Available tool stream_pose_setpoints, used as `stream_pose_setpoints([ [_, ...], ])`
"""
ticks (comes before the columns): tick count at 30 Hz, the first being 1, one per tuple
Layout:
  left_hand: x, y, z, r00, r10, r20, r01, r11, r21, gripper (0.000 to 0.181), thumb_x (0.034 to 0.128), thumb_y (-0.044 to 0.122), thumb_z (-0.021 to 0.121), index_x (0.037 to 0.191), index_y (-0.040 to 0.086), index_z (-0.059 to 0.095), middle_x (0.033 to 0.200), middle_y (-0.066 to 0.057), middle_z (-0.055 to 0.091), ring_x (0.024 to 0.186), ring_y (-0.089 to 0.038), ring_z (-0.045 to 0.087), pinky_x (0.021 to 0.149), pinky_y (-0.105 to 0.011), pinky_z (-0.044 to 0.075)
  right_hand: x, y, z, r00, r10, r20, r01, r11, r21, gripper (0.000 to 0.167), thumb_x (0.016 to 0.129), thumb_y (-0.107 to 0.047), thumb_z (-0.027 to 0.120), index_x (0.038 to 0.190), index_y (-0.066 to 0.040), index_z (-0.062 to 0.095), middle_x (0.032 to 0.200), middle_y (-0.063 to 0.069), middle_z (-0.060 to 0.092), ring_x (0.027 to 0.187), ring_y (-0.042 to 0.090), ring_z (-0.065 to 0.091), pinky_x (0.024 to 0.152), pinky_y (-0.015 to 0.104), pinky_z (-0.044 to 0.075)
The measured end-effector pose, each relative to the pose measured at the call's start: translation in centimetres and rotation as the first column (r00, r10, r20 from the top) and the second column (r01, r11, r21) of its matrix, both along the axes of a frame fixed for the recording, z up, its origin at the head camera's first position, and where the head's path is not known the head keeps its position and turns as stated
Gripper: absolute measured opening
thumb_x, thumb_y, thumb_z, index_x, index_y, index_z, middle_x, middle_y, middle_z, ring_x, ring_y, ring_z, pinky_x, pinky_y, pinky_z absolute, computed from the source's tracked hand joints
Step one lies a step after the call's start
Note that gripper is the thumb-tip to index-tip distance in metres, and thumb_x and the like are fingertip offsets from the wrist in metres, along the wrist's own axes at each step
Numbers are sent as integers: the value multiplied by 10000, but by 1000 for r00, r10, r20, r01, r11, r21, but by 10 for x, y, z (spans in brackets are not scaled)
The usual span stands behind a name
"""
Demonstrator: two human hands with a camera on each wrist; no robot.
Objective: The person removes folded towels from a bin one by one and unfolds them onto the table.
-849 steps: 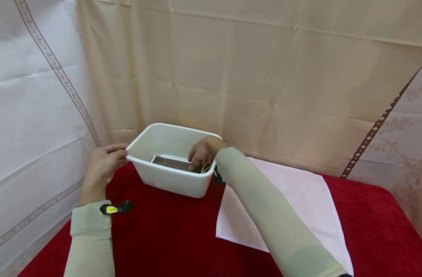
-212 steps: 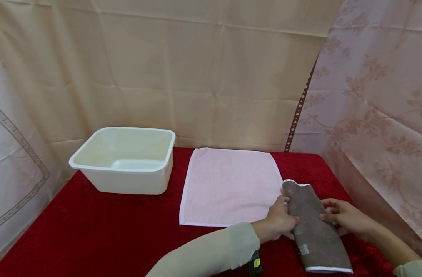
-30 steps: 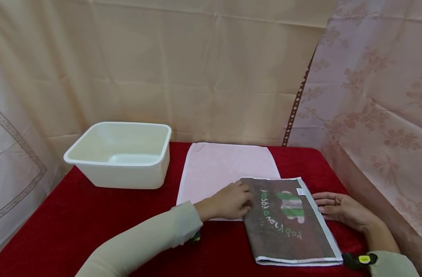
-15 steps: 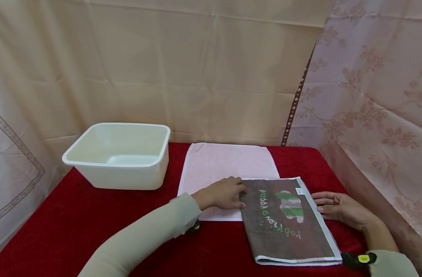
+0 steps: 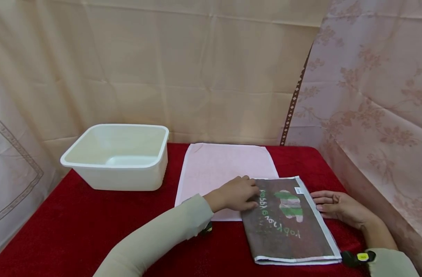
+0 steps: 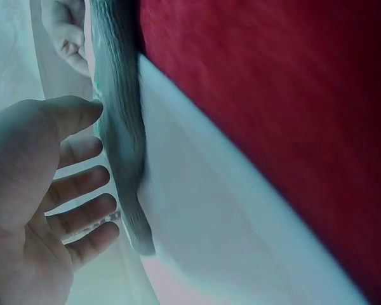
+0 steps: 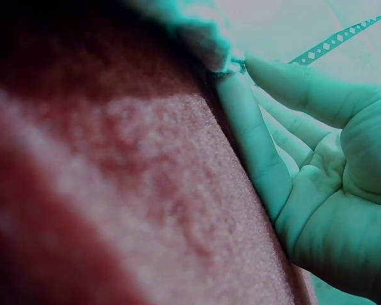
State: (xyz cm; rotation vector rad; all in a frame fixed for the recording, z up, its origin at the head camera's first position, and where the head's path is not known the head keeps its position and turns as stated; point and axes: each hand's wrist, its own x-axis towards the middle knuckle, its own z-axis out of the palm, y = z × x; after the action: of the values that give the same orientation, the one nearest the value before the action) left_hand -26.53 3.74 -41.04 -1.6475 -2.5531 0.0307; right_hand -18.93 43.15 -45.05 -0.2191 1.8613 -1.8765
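A folded grey-brown cloth [image 5: 290, 238] with white edging lies flat at the table's front right. Its upper face carries a green-and-white striped figure, lettering and a small white tag. My left hand [image 5: 236, 193] rests over its upper left edge; in the left wrist view the fingers [image 6: 82, 181] are spread and slightly bent, beside the cloth's folded side [image 6: 119, 114]. At the right edge, my right hand [image 5: 346, 209] lies on its side with nearly straight fingers touching the border. The right wrist view shows the thumb [image 7: 298, 89] and a finger by that edge, without a clear grip.
A pink towel [image 5: 228, 161] with white borders lies spread behind the folded cloth, which overlaps its near right corner. A white plastic tub [image 5: 122, 177] stands at the left on the red table cover [image 5: 127, 211]. Beige and patterned curtains [image 5: 204, 69] close off the back and sides.
Over the last second my left hand has slid a little left, then back right onto the cloth. My right hand stays at the right edge. Earlier the cloth was in the tub, then folded narrower.
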Motion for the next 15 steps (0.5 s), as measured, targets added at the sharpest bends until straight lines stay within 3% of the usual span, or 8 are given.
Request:
stream_pose_setpoints([
  [6,11,30,0,997,-50,-52,49,998,-32,291,1011,424,600,1197,223,698,1158,42,631,1068,-130,580,898,-305,512,1,2,0,1000,-12,2,12,1000,10,369,1046,-5,513,1341,-175,656,1254,46,719,1108,189,701,927,400,576],
  [15,30,79,6,994,-110,-11,108,990,-92,367,1018,439,588,1353,295,624,1280,114,590,1174,-62,506,987,-279,458,1,1,0,1000,-26,3,26,999,30,366,1030,10,534,1342,-149,640,1247,58,716,1118,219,697,934,407,574],
])
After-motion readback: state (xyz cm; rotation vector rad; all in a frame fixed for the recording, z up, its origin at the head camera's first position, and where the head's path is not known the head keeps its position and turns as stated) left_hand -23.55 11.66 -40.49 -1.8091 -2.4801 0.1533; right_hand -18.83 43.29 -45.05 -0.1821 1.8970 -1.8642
